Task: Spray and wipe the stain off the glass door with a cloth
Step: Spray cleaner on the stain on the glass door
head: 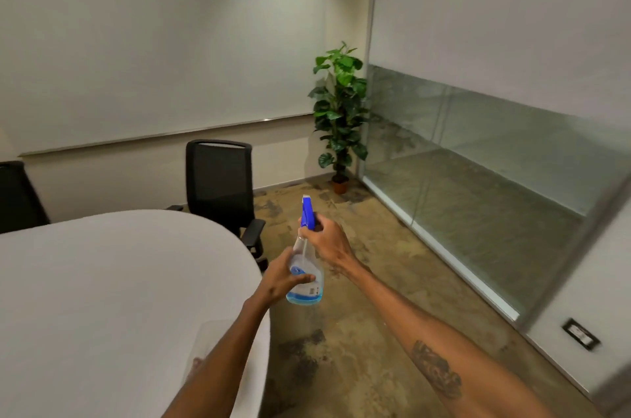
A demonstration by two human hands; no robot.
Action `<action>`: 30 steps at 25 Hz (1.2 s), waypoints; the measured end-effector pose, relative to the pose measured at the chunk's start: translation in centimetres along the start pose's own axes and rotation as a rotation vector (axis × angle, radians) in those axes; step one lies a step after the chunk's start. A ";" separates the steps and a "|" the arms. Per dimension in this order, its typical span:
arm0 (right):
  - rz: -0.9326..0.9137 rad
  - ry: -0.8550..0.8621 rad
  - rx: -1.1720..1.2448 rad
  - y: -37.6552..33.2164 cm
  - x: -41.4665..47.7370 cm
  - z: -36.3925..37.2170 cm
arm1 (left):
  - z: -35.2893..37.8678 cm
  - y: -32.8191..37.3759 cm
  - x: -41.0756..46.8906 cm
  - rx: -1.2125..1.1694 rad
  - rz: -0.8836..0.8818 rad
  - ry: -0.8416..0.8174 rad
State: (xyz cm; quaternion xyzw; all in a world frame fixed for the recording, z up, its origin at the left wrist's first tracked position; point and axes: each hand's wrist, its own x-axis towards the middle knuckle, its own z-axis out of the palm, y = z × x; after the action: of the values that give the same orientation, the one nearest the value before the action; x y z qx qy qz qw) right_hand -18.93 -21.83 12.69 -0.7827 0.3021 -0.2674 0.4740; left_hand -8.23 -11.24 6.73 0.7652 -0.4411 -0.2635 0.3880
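A clear spray bottle (309, 284) with a blue trigger head and a little blue liquid at its bottom is held upright in front of me, over the floor beside the table. My left hand (280, 277) wraps around the bottle's body. My right hand (327, 240) grips the neck just under the blue head. A glass wall with a frosted band (495, 130) runs along the right side, well beyond the bottle. No cloth shows in view, and no stain can be made out on the glass.
A white rounded table (112, 298) fills the lower left. Two black office chairs (222, 185) stand behind it. A potted plant (339, 117) occupies the far corner by the glass. A whiteboard (153, 52) covers the back wall. Patterned carpet (358, 349) lies underfoot.
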 end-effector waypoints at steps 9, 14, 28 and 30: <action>-0.089 0.457 -0.189 4.5 -8.4 -22.1 | 16.7 16.8 1.7 0.000 0.233 -0.191; -0.024 0.715 -0.208 7.4 -16.0 -36.3 | 29.5 27.9 0.0 -0.053 0.352 -0.329; 0.162 1.423 -0.488 13.4 -38.7 -70.0 | 64.1 55.2 -8.7 -0.103 0.782 -0.718; 0.207 1.504 -0.524 14.2 -41.2 -74.4 | 68.6 58.8 -9.8 -0.093 0.856 -0.760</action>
State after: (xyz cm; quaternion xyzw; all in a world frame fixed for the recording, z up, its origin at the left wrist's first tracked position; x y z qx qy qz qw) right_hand -102.32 -40.32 24.72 -0.4468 0.6646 -0.5980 -0.0331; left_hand -91.68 -45.58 17.48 0.3522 -0.8079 -0.3586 0.3075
